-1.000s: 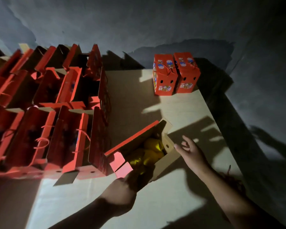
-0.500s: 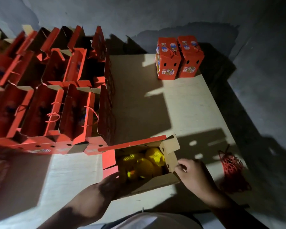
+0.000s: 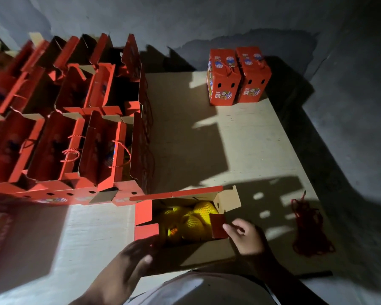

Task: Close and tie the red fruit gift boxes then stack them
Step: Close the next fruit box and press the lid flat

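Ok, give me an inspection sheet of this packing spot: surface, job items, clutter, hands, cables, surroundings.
Surface: pale board on the floor, partly in hard shadow.
Job's things: open box in front of the person, yellow netted fruit inside; two closed boxes side by side at the far edge; rows of open boxes on the left; bundle of red cords lying on the right.
Clutter: nothing seen.
Hands: left hand grips the open box's near left corner; right hand pinches its red side flap.
Cables: nothing seen.
Surroundings: grey wall and grey floor, dim light.
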Demonstrator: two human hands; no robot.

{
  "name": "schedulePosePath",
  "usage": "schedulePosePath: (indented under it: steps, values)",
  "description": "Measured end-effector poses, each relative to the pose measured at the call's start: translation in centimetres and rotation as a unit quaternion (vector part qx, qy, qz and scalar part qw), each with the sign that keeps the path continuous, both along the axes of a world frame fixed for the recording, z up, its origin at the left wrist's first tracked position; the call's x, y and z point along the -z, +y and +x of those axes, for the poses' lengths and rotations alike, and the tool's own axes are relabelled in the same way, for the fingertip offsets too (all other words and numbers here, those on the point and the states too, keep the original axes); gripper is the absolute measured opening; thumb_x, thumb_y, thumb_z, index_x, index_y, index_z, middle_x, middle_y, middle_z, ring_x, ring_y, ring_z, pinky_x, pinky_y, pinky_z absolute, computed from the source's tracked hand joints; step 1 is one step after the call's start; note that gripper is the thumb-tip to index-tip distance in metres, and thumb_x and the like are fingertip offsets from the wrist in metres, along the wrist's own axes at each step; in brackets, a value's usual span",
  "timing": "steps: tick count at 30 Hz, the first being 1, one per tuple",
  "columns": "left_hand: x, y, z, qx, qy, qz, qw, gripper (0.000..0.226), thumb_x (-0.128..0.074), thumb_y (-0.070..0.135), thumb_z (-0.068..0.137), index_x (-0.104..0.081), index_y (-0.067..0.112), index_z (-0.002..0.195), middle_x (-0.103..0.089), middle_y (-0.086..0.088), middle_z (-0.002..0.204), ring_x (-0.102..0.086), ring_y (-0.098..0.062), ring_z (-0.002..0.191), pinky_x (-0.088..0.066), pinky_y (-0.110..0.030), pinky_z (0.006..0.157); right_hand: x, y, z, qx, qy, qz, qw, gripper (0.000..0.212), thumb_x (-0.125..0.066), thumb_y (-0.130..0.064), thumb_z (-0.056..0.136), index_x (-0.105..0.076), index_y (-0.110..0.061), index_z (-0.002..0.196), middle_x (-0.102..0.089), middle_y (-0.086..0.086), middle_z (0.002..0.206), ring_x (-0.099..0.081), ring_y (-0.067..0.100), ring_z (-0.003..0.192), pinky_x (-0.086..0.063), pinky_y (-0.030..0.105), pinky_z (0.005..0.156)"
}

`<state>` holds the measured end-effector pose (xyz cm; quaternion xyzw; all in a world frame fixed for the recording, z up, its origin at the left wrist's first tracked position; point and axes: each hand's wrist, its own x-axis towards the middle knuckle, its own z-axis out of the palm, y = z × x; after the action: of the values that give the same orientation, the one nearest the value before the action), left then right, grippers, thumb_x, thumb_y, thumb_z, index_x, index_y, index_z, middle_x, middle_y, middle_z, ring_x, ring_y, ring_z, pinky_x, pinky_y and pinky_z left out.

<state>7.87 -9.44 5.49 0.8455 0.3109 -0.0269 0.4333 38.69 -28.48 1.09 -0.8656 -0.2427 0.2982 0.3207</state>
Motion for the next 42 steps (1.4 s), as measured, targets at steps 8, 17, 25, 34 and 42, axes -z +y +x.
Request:
schedulePosePath:
  steps: [8, 17, 25, 34, 42]
  values:
    - [2.5, 5.1, 2.4, 0.004, 0.081, 0.209, 0.974, 0.075, -0.064, 0.025, 0.101, -0.025, 0.034, 0.164, -0.023, 0.003, 0.16, -0.04, -0.021, 0.143, -0.055, -0.036, 0.104, 0.4, 1.9, 0.9, -0.002, 0.045, 0.008, 0.999, 0.087, -0.079, -0.021, 0.091, -0.029, -0.011, 0.162, -0.049, 0.003, 0.15, -0.053, 0.021, 0.134, -0.045, 0.042, 0.111]
    - [4.4, 6.9, 2.7, 0.084, 0.113, 0.24, 0.961, 0.083, -0.052, 0.03, 0.105, 0.004, 0.035, 0.166, 0.025, 0.014, 0.17, 0.012, -0.018, 0.16, -0.037, -0.046, 0.12, 0.5, 1.5, 2.1, -0.271, -0.124, 0.04, 0.954, 0.057, -0.059, -0.022, 0.104, -0.041, -0.041, 0.155, -0.023, -0.007, 0.17, -0.029, 0.01, 0.154, -0.025, 0.025, 0.124]
    - [4.9, 5.5, -0.2, 0.111, 0.089, 0.247, 0.959, 0.073, -0.028, 0.02, 0.101, -0.001, 0.042, 0.165, 0.014, 0.018, 0.172, -0.005, -0.016, 0.161, -0.034, -0.038, 0.121, 0.9, 0.0, 3.6, -0.424, -0.202, -0.098, 0.878, 0.097, -0.042, -0.004, 0.096, 0.015, -0.049, 0.16, 0.028, -0.029, 0.165, 0.009, 0.012, 0.159, -0.026, 0.039, 0.126]
    - [3.5, 5.0, -1.0, 0.089, 0.088, 0.136, 0.983, 0.1, -0.059, 0.077, 0.087, 0.017, 0.066, 0.151, 0.03, 0.038, 0.16, 0.016, -0.008, 0.156, -0.029, -0.048, 0.121, 0.4, 0.5, 4.1, -0.376, -0.054, -0.02, 0.925, 0.086, -0.063, -0.058, 0.095, -0.019, -0.035, 0.165, -0.002, -0.031, 0.169, -0.003, 0.002, 0.159, -0.017, 0.034, 0.13]
    - [4.4, 4.5, 1.2, -0.125, -0.009, 0.154, 0.98, 0.053, -0.065, 0.045, 0.098, -0.054, 0.031, 0.148, -0.046, 0.009, 0.153, -0.047, -0.019, 0.14, -0.049, -0.04, 0.11, 0.9, 2.2, 1.5, -0.129, -0.045, 0.097, 0.986, 0.079, -0.085, -0.023, 0.083, -0.045, -0.027, 0.151, -0.057, -0.016, 0.142, -0.053, 0.002, 0.131, -0.04, 0.026, 0.113]
